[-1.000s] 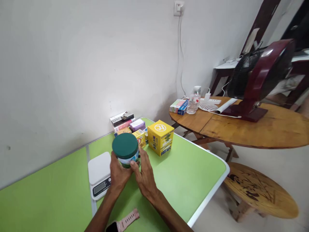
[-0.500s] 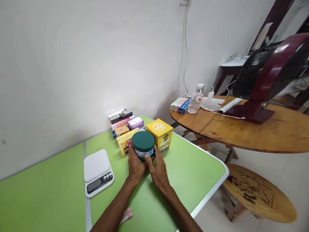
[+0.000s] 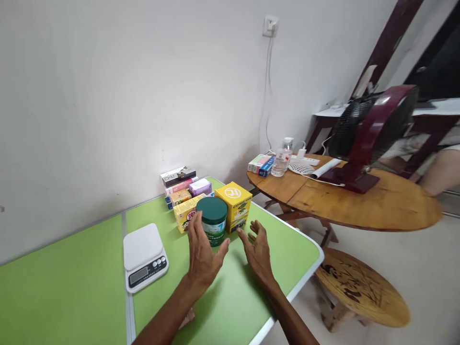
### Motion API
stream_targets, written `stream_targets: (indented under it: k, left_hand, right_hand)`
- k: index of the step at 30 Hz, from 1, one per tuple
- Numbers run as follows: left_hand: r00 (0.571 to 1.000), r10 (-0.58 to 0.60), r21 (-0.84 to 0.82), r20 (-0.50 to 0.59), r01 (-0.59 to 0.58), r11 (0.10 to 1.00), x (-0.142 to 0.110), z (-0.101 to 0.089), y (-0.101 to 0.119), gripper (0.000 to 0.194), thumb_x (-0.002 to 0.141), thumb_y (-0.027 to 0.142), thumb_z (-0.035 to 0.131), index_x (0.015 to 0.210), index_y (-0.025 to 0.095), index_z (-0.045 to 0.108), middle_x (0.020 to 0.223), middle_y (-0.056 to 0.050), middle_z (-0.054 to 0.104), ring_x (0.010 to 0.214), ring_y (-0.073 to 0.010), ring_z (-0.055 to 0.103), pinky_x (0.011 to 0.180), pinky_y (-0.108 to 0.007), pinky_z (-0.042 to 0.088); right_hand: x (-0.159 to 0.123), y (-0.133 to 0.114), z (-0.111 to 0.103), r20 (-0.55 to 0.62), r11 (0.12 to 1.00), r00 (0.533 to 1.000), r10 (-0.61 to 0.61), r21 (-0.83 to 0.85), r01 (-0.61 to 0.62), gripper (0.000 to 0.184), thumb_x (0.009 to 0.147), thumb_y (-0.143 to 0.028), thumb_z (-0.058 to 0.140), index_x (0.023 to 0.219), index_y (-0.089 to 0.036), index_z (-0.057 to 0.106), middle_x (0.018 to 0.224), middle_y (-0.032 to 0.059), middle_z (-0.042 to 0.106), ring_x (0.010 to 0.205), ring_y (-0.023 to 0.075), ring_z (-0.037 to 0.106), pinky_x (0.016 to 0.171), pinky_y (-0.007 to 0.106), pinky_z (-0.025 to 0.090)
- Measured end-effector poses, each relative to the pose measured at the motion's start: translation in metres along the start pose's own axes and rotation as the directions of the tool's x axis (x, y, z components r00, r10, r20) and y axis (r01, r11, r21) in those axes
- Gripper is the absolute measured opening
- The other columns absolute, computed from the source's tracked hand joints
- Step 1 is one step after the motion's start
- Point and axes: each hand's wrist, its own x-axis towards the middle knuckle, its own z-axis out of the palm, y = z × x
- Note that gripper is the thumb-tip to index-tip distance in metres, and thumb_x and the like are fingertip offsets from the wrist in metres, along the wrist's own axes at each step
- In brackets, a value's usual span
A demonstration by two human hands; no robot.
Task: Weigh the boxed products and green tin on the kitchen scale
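Observation:
A dark green round jar (image 3: 214, 227) with a green lid stands upright on the green table (image 3: 89, 282). My left hand (image 3: 204, 256) is open just in front of the jar's left side, its fingers overlapping the jar's edge in view; whether they touch cannot be told. To the jar's right, my right hand (image 3: 258, 249) is open and apart from it, fingers slightly curled. Right behind the jar stands a yellow cube-shaped box (image 3: 239, 207). On its left lies a yellow carton (image 3: 184, 211), with an orange pack (image 3: 180, 196) and a purple pack (image 3: 200, 187) behind.
A white kitchen scale (image 3: 144, 256) lies left of my hands. A pink object (image 3: 187, 318) is partly hidden under my left forearm. On the wooden table (image 3: 323, 215) at right are a water bottle (image 3: 282, 158), boxes and a fan (image 3: 372, 134). A wooden stool (image 3: 362, 287) stands below.
Both hands have let go of the jar and spread apart, the right one moving farther right. The jar now stands on the table before the boxes. The camera view has shifted somewhat.

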Motion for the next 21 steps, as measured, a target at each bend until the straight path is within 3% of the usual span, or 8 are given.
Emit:
stream_targets:
  k: [3, 5, 9, 11, 14, 18, 21]
  left_hand:
    - [0.988, 0.138, 0.105, 0.062, -0.144, 0.984, 0.054, 0.002, 0.024, 0.087, 0.082, 0.041, 0.077, 0.153, 0.018, 0.031, 0.154, -0.022, 0.042, 0.149, -0.0375, 0.037, 0.123, -0.057, 0.030]
    - [0.971, 0.179, 0.213, 0.161, -0.211, 0.954, 0.091, 0.011, 0.037, 0.090, 0.078, 0.046, 0.080, 0.149, 0.014, 0.036, 0.153, -0.024, 0.043, 0.148, -0.0402, 0.036, 0.122, -0.057, 0.029]
    - [0.888, 0.010, 0.424, 0.460, -0.230, 0.876, 0.139, 0.038, 0.052, 0.091, 0.067, 0.058, 0.084, 0.133, 0.007, 0.049, 0.131, -0.028, 0.060, 0.130, -0.0450, 0.053, 0.111, -0.057, 0.038]
    - [0.839, -0.091, 0.489, 0.537, -0.222, 0.843, 0.150, 0.049, 0.053, 0.089, 0.063, 0.061, 0.085, 0.125, 0.007, 0.053, 0.126, -0.028, 0.063, 0.124, -0.0449, 0.058, 0.106, -0.055, 0.041]
    - [0.819, -0.145, 0.535, 0.555, -0.219, 0.816, 0.156, 0.058, 0.050, 0.087, 0.060, 0.062, 0.086, 0.121, 0.009, 0.055, 0.128, -0.028, 0.061, 0.124, -0.0438, 0.058, 0.103, -0.051, 0.043]
    - [0.814, -0.097, 0.503, 0.572, -0.255, 0.826, 0.155, 0.058, 0.053, 0.078, 0.062, 0.060, 0.084, 0.118, 0.014, 0.056, 0.128, -0.022, 0.061, 0.124, -0.0400, 0.058, 0.103, -0.049, 0.043]
    - [0.790, -0.001, 0.387, 0.613, -0.299, 0.872, 0.147, 0.054, 0.069, 0.073, 0.064, 0.055, 0.083, 0.118, 0.015, 0.055, 0.125, -0.019, 0.062, 0.121, -0.0377, 0.058, 0.103, -0.049, 0.043]
  right_hand:
    - [0.027, 0.011, 0.006, -0.009, 0.992, 0.995, -0.100, -0.075, 0.099, 0.103, 0.079, -0.073, 0.066, 0.153, -0.010, 0.034, 0.151, 0.0286, 0.045, 0.141, 0.0401, 0.046, 0.109, 0.060, 0.046]
    - [0.038, 0.017, 0.013, 0.006, 0.977, 0.984, -0.178, -0.121, 0.177, 0.107, 0.078, -0.072, 0.068, 0.155, -0.009, 0.030, 0.151, 0.0287, 0.044, 0.142, 0.0405, 0.043, 0.112, 0.062, 0.042]
    - [0.049, 0.023, 0.020, 0.033, 0.947, 0.963, -0.266, -0.175, 0.268, 0.109, 0.078, -0.067, 0.069, 0.156, -0.005, 0.025, 0.150, 0.0295, 0.044, 0.143, 0.0424, 0.041, 0.117, 0.063, 0.035]
    - [0.054, 0.024, 0.020, 0.061, 0.945, 0.962, -0.265, -0.185, 0.271, 0.109, 0.078, -0.067, 0.068, 0.157, -0.005, 0.023, 0.151, 0.0296, 0.043, 0.143, 0.0437, 0.041, 0.117, 0.063, 0.035]
    - [0.061, 0.024, 0.021, 0.091, 0.954, 0.969, -0.229, -0.179, 0.242, 0.109, 0.075, -0.069, 0.069, 0.154, -0.007, 0.027, 0.147, 0.0290, 0.047, 0.138, 0.0448, 0.046, 0.113, 0.061, 0.040]
    - [0.059, 0.018, 0.012, 0.033, 0.965, 0.982, -0.187, -0.182, 0.190, 0.103, 0.067, -0.073, 0.071, 0.145, -0.013, 0.038, 0.136, 0.0235, 0.057, 0.125, 0.0410, 0.056, 0.103, 0.058, 0.048]
    - [0.045, 0.003, -0.015, -0.080, 0.945, 0.971, -0.223, -0.261, 0.196, 0.099, 0.069, -0.076, 0.069, 0.141, -0.014, 0.042, 0.130, 0.0225, 0.059, 0.118, 0.0399, 0.058, 0.100, 0.058, 0.050]
